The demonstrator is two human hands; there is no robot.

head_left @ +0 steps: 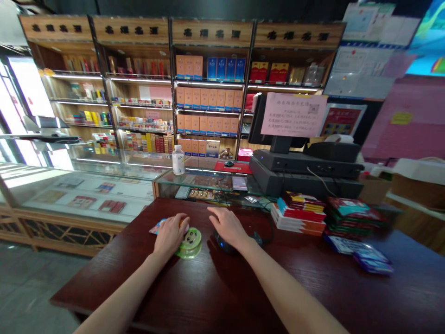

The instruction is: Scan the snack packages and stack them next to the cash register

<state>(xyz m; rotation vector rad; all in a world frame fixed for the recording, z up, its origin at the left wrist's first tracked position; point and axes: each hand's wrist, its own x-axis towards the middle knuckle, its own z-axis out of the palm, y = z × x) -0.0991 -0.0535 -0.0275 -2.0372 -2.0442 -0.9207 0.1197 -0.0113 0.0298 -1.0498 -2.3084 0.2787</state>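
Note:
My left hand [169, 233] is closed with curled fingers over a small colourful packet [155, 228], whose blue and pink edges show around it. Close against its right side stands a round, clear green container [190, 242] with a panda face on its lid. My right hand [227, 226] has its fingers stretched forward and holds nothing that I can see. Beneath it, partly hidden, sits a black device [225, 246] with a blue light; I cannot tell whether the hand touches it.
Stacked boxes and packets [301, 215] stand right on the dark wooden desk [208, 297], with blue packets [371, 259] nearby. Behind are a monitor [259, 120] on a black till [306, 171], a white bottle [178, 160] on a glass counter [205, 178], and stocked shelves.

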